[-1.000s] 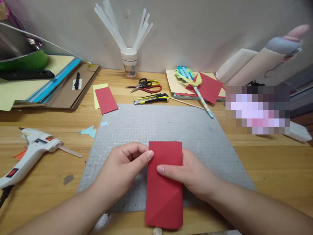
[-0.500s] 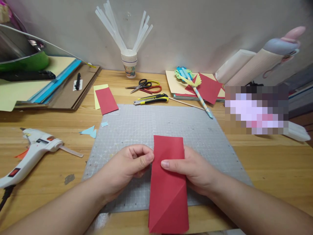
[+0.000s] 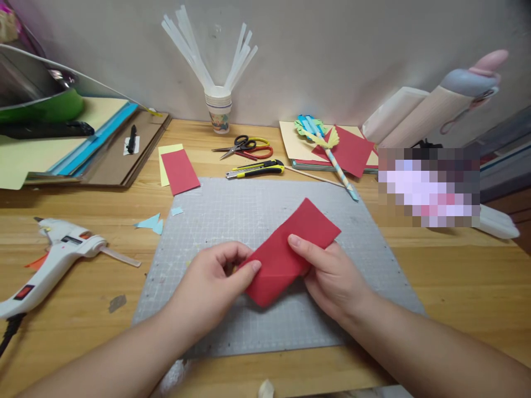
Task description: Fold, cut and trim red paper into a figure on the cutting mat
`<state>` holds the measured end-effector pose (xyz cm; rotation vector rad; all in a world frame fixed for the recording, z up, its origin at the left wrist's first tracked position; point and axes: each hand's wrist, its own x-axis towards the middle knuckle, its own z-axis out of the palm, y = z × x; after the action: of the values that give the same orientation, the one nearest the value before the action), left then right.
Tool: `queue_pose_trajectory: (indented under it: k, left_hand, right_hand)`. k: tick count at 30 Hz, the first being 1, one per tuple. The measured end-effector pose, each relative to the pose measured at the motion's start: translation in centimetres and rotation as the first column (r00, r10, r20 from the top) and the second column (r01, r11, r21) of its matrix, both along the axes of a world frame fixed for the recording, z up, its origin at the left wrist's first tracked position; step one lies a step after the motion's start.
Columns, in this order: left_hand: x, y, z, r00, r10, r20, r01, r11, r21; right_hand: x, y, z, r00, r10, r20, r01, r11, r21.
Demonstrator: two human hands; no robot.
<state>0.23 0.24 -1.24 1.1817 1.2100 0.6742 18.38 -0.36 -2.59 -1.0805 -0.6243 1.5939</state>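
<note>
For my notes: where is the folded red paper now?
In the head view, the folded red paper is over the middle of the cutting mat, pinched between the left hand and the right hand.

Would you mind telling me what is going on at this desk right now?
A person is handling a folded red paper with both bare hands, just above a grey cutting mat on a wooden desk. The left hand pinches the paper's near end and the right hand grips its middle, so it sits slantwise. A glue gun lies to the left, and scissors and a utility knife lie beyond the mat.
</note>
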Motion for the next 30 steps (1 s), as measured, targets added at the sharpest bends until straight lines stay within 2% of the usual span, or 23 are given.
queue_pose_trajectory:
  k: [4, 7, 9, 13, 17, 21, 24, 26, 28, 30]
  left_hand:
    - [-1.4, 0.9, 0.3, 0.963, 0.259, 0.07, -0.259, 0.966, -0.012]
    - [-2.6, 1.4, 0.8, 0.951, 0.309, 0.019, -0.309, 0.948, 0.075]
    - [-3.2, 1.4, 1.3, 0.943, 0.319, -0.091, -0.303, 0.94, 0.156]
    - [-3.7, 0.9, 2.1, 0.926, 0.301, -0.227, -0.229, 0.927, 0.296]
    - [-3.5, 0.5, 2.2, 0.936, 0.266, -0.23, -0.177, 0.922, 0.344]
    - [-3.3, 0.7, 2.2, 0.94, 0.272, -0.206, -0.21, 0.938, 0.277]
    - [-3.6, 1.0, 2.0, 0.963, 0.201, -0.179, -0.178, 0.974, 0.139]
    - [-3.8, 1.2, 1.8, 0.961, 0.186, -0.204, -0.169, 0.981, 0.098]
    - [-3.8, 1.1, 1.7, 0.931, 0.22, -0.29, -0.167, 0.966, 0.196]
    - [-3.6, 0.8, 1.8, 0.886, 0.299, -0.355, -0.15, 0.908, 0.392]
  right_hand:
    - [0.7, 0.4, 0.0, 0.983, 0.177, -0.056, -0.178, 0.984, -0.022]
    - [1.6, 0.9, 0.0, 0.938, 0.345, 0.022, -0.346, 0.937, 0.042]
    - [2.2, 1.2, 0.0, 0.916, 0.384, 0.118, -0.396, 0.913, 0.097]
    - [2.8, 1.5, 0.3, 0.911, 0.342, 0.232, -0.381, 0.912, 0.152]
    - [2.8, 1.3, 0.5, 0.882, 0.323, 0.343, -0.386, 0.913, 0.134]
    - [2.7, 1.0, 0.6, 0.863, 0.237, 0.445, -0.341, 0.924, 0.17]
    - [2.6, 0.9, 0.8, 0.837, 0.165, 0.521, -0.306, 0.931, 0.197]
    - [2.5, 0.9, 1.0, 0.825, 0.154, 0.543, -0.308, 0.929, 0.206]
    - [2.4, 0.9, 1.2, 0.822, 0.171, 0.543, -0.323, 0.925, 0.198]
    - [2.5, 1.0, 1.2, 0.828, 0.179, 0.532, -0.323, 0.927, 0.191]
